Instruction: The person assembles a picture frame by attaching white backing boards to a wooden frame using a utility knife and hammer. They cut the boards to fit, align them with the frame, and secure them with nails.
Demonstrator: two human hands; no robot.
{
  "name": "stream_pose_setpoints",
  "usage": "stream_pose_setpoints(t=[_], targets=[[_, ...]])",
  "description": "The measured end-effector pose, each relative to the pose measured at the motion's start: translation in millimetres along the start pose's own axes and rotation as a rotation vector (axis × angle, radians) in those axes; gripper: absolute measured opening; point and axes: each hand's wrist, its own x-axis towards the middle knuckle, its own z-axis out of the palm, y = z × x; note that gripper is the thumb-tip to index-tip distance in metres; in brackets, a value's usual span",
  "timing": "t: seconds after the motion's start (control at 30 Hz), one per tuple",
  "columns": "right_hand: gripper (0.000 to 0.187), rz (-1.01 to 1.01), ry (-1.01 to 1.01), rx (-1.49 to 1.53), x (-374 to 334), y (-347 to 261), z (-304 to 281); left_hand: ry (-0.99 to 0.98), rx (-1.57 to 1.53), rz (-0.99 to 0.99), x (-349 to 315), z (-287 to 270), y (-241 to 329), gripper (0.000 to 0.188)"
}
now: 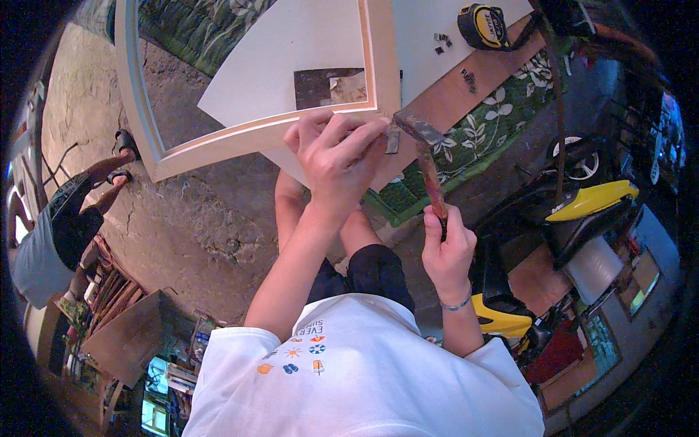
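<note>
A pale wooden frame [218, 142] with a light inner lip lies ahead of me, its near right corner in front of my body. At that corner my left hand [331, 156] is closed, thumb and forefinger pinched together by the frame's edge. Whatever is between those fingertips is too small or hidden to make out. My right hand [449, 244] is wrapped round the lower handle of a hammer [429, 175] with a worn, reddish handle. The dark hammer head is close beside the corner, just right of my left fingertips; whether it touches the frame I cannot tell.
A yellow and black tape measure [483, 28] and small dark metal pieces [470, 80] lie on a brown board [440, 95] and white sheet [291, 44]. Green leaf-patterned cloth [473, 164] is underneath. A yellow-black motorbike [590, 200] stands right; another person [54, 247] is at left.
</note>
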Motion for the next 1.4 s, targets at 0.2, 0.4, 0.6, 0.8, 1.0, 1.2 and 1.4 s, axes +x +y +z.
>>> stream_pose_setpoints(t=[0.2, 0.4, 0.6, 0.8, 1.0, 1.2, 1.4], targets=[[0.019, -0.041, 0.054, -0.021, 1, 0, -2, 0.021, 0.004, -0.007, -3, 3, -1, 0.025], [0.017, 0.049, -0.039, -0.138, -3, 1, -5, 0.020, -0.004, -0.004, -2, 3, 0, 0.023], [0.017, -0.126, 0.197, -0.061, 1, -25, -24, 0.029, -0.024, -0.061, -8, 0, 0, 0.023], [0.018, 0.029, 0.026, -0.136, -4, -3, -13, 0.036, 0.014, 0.065, -15, 0, -8, 0.021], [0.016, -0.273, 0.266, 0.006, -21, 10, -6, 0.004, -0.007, 0.039, -13, -6, -7, 0.018], [0.036, -0.091, 0.202, -0.098, -6, -16, -11, 0.023, -0.061, 0.042, -16, -5, -11, 0.019], [0.023, 0.026, -0.028, -0.222, -1, 4, 1, 0.059, -0.070, 0.084, -11, -3, -8, 0.017]])
